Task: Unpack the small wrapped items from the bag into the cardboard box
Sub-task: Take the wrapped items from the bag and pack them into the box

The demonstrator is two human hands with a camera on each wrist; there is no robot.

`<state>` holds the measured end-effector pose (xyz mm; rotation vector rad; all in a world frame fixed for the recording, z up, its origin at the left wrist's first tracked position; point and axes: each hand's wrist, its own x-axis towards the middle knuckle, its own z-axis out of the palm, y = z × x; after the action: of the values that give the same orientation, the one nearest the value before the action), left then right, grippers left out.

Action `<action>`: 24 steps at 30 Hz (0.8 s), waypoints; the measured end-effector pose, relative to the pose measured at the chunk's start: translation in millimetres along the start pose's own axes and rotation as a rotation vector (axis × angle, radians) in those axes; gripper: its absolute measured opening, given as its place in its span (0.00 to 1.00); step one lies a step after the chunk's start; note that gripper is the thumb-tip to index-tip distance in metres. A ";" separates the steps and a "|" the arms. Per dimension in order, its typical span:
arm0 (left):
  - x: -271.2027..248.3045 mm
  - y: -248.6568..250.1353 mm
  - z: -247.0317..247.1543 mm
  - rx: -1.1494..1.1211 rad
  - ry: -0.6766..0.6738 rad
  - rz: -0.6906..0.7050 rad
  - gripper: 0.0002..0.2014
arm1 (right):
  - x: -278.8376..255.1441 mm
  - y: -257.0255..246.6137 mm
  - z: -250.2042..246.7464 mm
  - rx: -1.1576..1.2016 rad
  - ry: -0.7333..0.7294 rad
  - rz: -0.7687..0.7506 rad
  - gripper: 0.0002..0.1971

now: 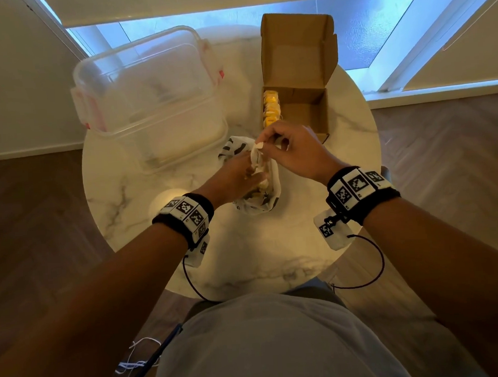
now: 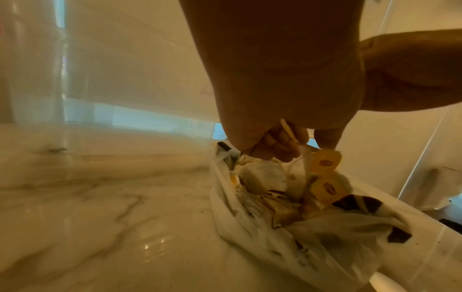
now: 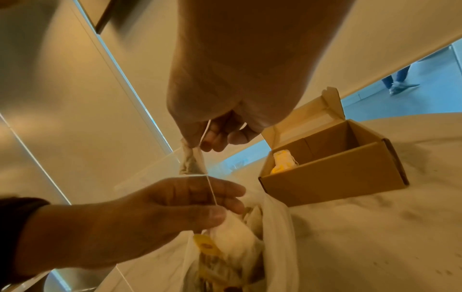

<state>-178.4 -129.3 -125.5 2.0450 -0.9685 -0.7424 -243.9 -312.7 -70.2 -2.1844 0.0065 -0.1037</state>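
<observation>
A white plastic bag point(image 1: 273, 197) with dark print lies open on the marble table, full of tea bags point(image 2: 262, 177) with yellow tags point(image 2: 325, 162). My left hand point(image 1: 241, 180) is at the bag's mouth, and its thumb and fingers pinch a string point(image 3: 212, 193). Just above, my right hand point(image 1: 264, 142) pinches a tea bag point(image 3: 191, 162) by its top corner; the string runs down from it to a yellow tag point(image 3: 205, 245). The open cardboard box point(image 1: 322, 114) stands just beyond my right hand, with a row of yellow-tagged tea bags point(image 1: 270, 108) along its left wall.
A large clear plastic container point(image 1: 149, 101) with its lid leaning open takes up the table's left half. The round marble table point(image 1: 246, 261) ends close to the box on the right. A window and wooden floor lie beyond.
</observation>
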 end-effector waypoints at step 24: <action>-24.9 3.6 -29.5 -0.074 0.158 -0.085 0.12 | -1.9 22.0 -2.7 -0.022 0.010 0.143 0.01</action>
<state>-171.5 -99.5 -101.6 2.0557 -0.7589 -0.6404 -245.3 -327.5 -86.7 -2.1978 0.1697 -0.0333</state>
